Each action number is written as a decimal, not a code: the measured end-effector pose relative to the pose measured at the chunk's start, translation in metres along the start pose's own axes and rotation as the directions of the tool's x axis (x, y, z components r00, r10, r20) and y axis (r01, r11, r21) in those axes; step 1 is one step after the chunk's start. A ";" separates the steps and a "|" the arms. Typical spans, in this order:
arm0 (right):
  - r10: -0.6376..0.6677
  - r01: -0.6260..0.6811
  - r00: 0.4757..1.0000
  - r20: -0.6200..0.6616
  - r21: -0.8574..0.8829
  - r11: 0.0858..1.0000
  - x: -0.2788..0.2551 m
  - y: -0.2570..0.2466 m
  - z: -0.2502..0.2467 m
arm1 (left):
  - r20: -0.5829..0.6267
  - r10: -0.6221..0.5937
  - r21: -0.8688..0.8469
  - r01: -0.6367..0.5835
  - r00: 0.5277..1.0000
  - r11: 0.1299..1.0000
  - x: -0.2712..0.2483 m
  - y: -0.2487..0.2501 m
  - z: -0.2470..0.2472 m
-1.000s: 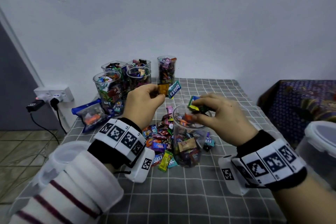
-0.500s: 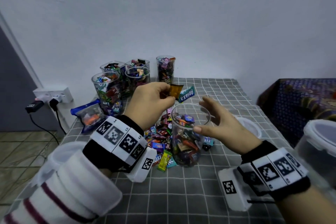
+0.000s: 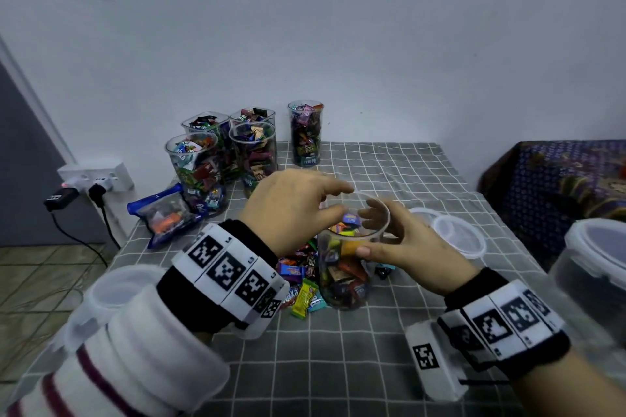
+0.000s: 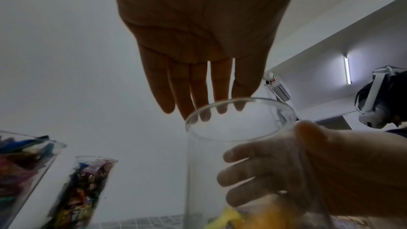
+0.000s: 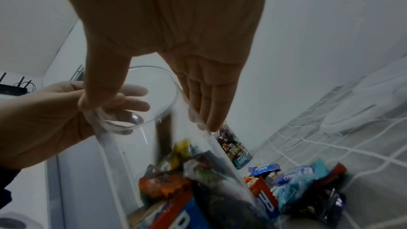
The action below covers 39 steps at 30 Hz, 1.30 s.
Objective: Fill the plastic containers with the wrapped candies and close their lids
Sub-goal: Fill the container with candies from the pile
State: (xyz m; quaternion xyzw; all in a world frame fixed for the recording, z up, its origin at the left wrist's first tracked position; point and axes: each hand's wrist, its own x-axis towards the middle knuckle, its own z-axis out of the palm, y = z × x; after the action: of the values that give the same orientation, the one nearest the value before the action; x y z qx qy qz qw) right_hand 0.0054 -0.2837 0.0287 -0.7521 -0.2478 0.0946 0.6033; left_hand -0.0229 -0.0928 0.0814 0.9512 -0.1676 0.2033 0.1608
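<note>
Standing near the middle of the grey checked surface (image 3: 389, 366), the clear cylindrical plastic container (image 3: 345, 267), part filled with wrapped candies (image 3: 342, 271), is grasped by the right hand (image 3: 410, 244) at 3 o'clock, while the left hand (image 3: 288, 203) hovers with a released grip over its rim at 9 o'clock.

The room is dim and cool-toned, its only visible source a tube lamp (image 4: 347, 70) high beyond the right hand (image 4: 319, 168), which leaves the left hand (image 4: 198, 41) a dark backlit shape. Both wrist views bend strongly at the edges. The candies (image 5: 176, 180) below the fingers smear with blur, and the sleeve (image 3: 128, 359) behind the left wrist is soft.
</note>
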 end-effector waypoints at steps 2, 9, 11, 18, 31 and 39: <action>0.014 -0.014 1.000 0.015 -0.007 1.000 0.000 -0.003 -0.001 | -0.030 -0.022 -0.092 0.019 0.999 0.996 -0.001 -0.001 0.000; 0.222 -0.052 0.959 0.176 -0.662 0.748 0.018 0.011 -0.023 | 0.026 -0.298 -0.265 0.294 0.954 0.918 -0.002 -0.031 -0.001; 0.287 -0.060 0.947 0.143 -0.801 0.595 0.027 0.017 -0.024 | 0.191 -0.344 -0.076 0.363 0.919 0.929 0.001 -0.043 0.001; 0.471 0.009 0.871 0.140 -0.963 0.269 0.042 0.029 -0.004 | 0.633 -0.445 0.273 0.355 0.633 0.894 -0.001 -0.068 0.036; 0.404 -0.035 0.910 0.093 -0.953 0.300 0.045 0.033 0.006 | 0.626 -0.494 0.299 0.399 0.604 0.867 -0.008 -0.087 0.065; 0.354 -0.052 0.932 0.084 -0.932 0.358 0.052 0.045 0.004 | 0.513 -0.504 0.330 0.382 0.695 0.863 -0.006 -0.085 0.070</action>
State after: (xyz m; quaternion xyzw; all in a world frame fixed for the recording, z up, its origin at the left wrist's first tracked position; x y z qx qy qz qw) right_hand 0.0601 -0.2621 -0.0074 -0.9626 -0.2421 0.1179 0.0288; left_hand 0.0278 -0.0415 -0.0025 0.9894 0.0477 -0.1274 0.0508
